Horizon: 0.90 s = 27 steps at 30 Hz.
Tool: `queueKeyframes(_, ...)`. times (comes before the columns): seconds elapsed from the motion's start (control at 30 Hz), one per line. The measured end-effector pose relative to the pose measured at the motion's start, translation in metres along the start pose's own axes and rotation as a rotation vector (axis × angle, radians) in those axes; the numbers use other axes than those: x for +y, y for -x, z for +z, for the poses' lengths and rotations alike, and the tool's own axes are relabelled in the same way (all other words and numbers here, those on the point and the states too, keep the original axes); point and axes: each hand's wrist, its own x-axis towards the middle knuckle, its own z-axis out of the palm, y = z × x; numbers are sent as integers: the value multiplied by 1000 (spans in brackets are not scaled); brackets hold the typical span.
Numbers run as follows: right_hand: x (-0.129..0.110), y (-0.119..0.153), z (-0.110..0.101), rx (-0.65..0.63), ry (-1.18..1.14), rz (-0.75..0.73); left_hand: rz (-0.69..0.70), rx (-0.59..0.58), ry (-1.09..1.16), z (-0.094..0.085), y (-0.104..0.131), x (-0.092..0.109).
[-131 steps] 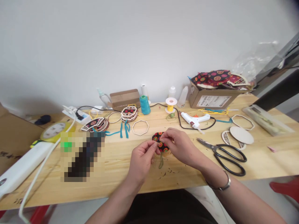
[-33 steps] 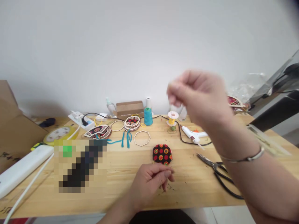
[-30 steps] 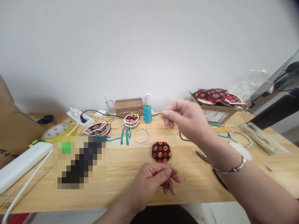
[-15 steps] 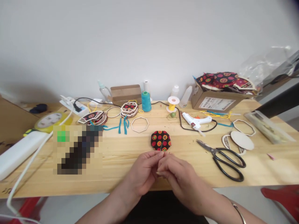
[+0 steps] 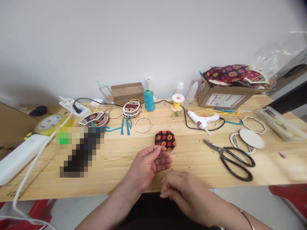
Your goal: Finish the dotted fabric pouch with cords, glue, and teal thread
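A thin thread [image 5: 162, 162] runs between my two hands. My left hand [image 5: 150, 163] pinches its upper end between thumb and forefinger, the other fingers loosely curled, just in front of the patterned fabric octagon [image 5: 165, 140]. Nearer the table's front edge, my right hand [image 5: 181, 191] is closed in a pinch at the lower end; what lies between its fingertips is too small to make out. The fabric octagon, black with red and yellow motifs, lies flat on the table.
Black-handled scissors [image 5: 223, 153] and a white glue gun [image 5: 202, 119] lie to the right. Behind stand a teal thread cone [image 5: 149, 100], a yellow spool [image 5: 177, 103] and a cardboard box [image 5: 222, 95] of fabric pieces. An octagonal frame [image 5: 143, 125] lies left of centre.
My hands, close together before, have come apart. The right hand has moved down toward me, and the thread between them now shows. The camera view has shifted slightly.
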Motion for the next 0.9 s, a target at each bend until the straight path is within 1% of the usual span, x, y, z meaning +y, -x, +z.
queueKeyframes(0.17, -1, -1, 0, -49, 15, 30, 18, 10, 5, -2, -2, 0)
queueKeyframes(0.4, 1, -2, 0, -73, 8, 33, 48, -46, 23, -2, -6, -3)
queueKeyframes(0.57, 1, -3, 3, -71, 10, 48, 41, -65, 39, -2, -5, -4)
queueKeyframes(0.63, 1, -2, 1, -79, -27, 39, 56, -63, 1, -2, -5, -4)
queueKeyframes(0.7, 1, -1, -6, -80, -121, 31, 90, -41, -61, -1, -5, -4)
queueKeyframes(0.73, 2, -2, -11, -55, -176, 31, 109, -20, -98, -1, -4, -3)
queueKeyframes(0.77, 3, -3, -17, 1, -221, 41, 129, 3, -137, 0, -4, -3)
queueKeyframes(0.83, 6, -7, -28, 195, -239, 93, 175, 52, -219, 0, -3, -3)
queueKeyframes(0.87, 8, -10, -32, 299, -207, 129, 199, 69, -265, 0, -2, -3)
queueKeyframes(0.9, 10, -14, -35, 374, -164, 167, 222, 78, -316, 0, -1, -3)
